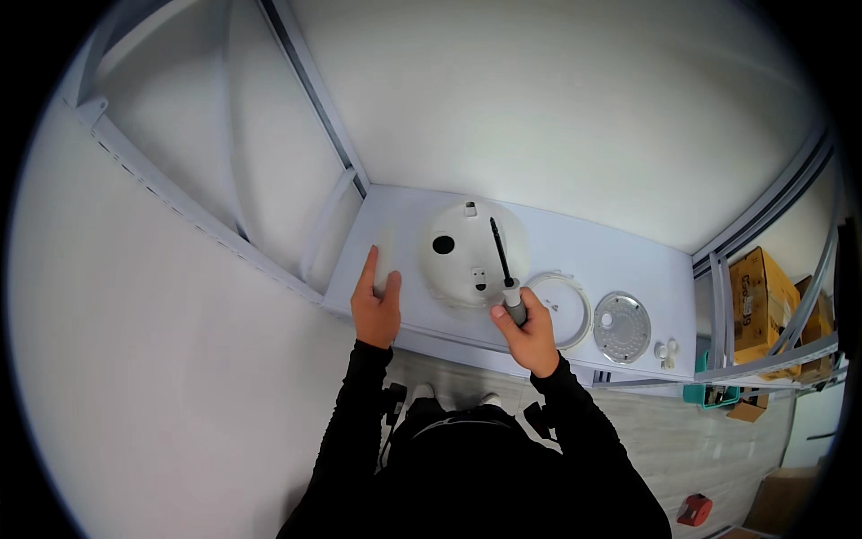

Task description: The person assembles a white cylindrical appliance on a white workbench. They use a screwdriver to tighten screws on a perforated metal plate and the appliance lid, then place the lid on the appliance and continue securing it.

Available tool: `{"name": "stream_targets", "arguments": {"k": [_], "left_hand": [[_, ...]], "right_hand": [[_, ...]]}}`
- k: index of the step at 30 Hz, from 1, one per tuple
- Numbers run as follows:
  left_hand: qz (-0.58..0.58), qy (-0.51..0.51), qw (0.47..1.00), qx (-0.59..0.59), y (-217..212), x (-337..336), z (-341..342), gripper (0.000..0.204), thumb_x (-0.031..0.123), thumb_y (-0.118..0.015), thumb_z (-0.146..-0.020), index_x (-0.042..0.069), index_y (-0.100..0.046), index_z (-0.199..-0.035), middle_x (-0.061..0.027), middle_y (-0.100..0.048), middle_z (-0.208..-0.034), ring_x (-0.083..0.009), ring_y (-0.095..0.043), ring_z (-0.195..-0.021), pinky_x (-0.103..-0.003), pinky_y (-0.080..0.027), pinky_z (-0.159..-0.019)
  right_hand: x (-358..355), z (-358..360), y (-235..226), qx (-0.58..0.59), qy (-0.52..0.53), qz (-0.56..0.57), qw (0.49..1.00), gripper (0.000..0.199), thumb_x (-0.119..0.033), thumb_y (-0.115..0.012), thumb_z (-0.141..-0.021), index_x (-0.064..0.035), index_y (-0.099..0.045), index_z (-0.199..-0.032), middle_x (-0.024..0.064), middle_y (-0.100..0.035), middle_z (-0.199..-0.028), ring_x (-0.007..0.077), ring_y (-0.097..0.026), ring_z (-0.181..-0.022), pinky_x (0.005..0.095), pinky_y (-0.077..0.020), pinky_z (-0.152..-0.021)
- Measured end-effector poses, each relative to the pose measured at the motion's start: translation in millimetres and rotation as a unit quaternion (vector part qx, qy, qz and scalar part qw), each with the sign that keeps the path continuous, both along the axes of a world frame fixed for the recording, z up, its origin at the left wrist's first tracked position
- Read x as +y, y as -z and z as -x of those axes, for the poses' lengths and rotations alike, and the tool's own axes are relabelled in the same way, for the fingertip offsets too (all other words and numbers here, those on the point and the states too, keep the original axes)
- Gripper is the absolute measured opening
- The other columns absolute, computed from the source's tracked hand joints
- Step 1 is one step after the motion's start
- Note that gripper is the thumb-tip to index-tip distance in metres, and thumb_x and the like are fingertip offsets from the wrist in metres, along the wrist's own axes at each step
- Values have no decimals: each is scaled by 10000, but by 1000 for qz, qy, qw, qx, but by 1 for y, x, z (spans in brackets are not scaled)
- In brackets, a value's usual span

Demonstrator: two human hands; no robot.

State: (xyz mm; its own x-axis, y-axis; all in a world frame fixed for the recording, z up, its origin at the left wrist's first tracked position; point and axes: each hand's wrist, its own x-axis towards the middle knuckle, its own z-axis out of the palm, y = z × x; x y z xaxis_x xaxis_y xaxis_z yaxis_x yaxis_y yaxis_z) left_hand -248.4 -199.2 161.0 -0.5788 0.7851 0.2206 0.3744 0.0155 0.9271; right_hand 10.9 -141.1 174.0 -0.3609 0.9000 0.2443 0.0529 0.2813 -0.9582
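Observation:
My right hand (531, 334) is closed around the grey handle of a screwdriver (499, 251), its dark shaft pointing away from me. Below the shaft, a round white dome-like housing (453, 269) lies on the white shelf (395, 202). It has a black round opening and two small fittings. Whether the tip touches the housing, I cannot tell. To the housing's left, my left hand (375, 310) holds nothing, with index finger and thumb apart. Right of the housing rests a white ring (585, 310), with a few tiny pieces inside its outline. Beside that is a clear perforated disc (621, 334).
Small whitish parts (666, 351) lie near the shelf's right end. Grey metal frame posts (314, 81) rise at both sides. Further right are a cardboard box (761, 301) and a teal bin (709, 395). A red object (694, 509) is on the floor.

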Motion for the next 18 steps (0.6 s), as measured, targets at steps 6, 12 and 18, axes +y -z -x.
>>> {"name": "stream_targets", "arguments": {"k": [6,12,18], "left_hand": [[11,2,997,82,84,8,48,720,26,-653,-852,-48,-364,-1507,-249,-445,-1485,-319,-516,-1244,-398,-420,-1055],[92,41,994,41,133,32,73,504,2,-625,-805,-17,-420,-1266,-230,-432,-1240,-372,-519,-1067,-435,-440,-977],[78,106,991,-6,162,67,76,433,13,-687,-795,8,-524,-1197,-158,-587,-1111,-261,-605,-937,-377,-506,-844]], "right_hand": [[-2,26,7,13,11,11,1000,285,-239,-754,-958,-19,-577,-918,-17,-489,-640,71,-408,-625,267,-364,-561],[-13,51,9,15,58,52,997,293,-240,-753,-959,-19,-566,-916,-23,-495,-659,67,-407,-644,265,-365,-569],[-26,74,7,13,134,52,990,287,-232,-754,-958,-13,-569,-931,-21,-506,-682,68,-412,-667,267,-373,-588]]}}
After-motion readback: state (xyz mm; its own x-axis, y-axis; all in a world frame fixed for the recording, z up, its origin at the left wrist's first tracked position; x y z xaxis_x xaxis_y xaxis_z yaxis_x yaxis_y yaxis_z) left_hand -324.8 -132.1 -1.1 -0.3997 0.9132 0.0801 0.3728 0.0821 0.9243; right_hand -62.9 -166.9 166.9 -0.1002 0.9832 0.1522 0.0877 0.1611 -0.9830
